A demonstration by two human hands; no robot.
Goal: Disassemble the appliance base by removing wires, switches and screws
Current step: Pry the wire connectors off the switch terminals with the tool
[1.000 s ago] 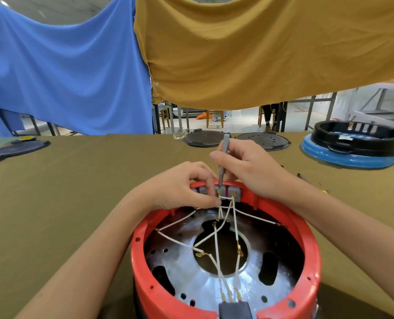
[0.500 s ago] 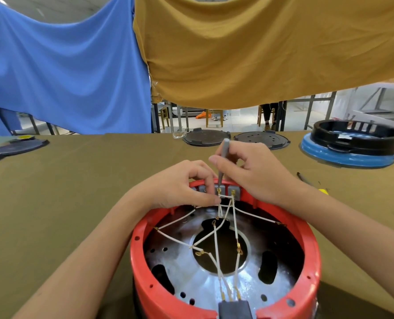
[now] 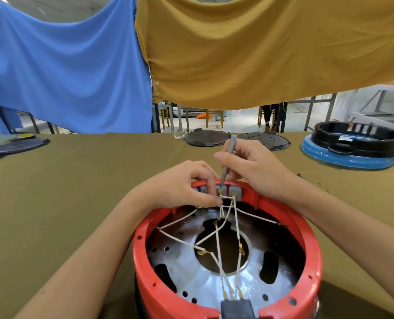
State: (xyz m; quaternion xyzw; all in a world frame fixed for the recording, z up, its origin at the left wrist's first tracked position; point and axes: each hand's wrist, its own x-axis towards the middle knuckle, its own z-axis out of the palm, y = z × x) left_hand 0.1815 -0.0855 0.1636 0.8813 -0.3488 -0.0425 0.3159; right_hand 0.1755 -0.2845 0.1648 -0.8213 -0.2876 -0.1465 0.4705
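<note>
Right hand point(image 3: 253, 166) gripping a screwdriver point(image 3: 227, 160), left hand point(image 3: 182, 187) pinching thin, limp wires point(image 3: 224, 204) at their stiff terminals inside the red base point(image 3: 311, 245)

Lower centre, I see: round red plastic appliance base point(image 3: 226, 302), white wires point(image 3: 216, 236) inside. My right hand point(image 3: 256, 168) grips a slim grey screwdriver point(image 3: 228, 155); my left hand point(image 3: 184, 186) pinches wires beside grey switches point(image 3: 234, 191).

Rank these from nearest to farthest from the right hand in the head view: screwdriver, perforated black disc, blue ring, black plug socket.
1. Screwdriver, held in the right hand.
2. Perforated black disc, just behind.
3. Blue ring, far right.
4. Black plug socket, near rim.
</note>
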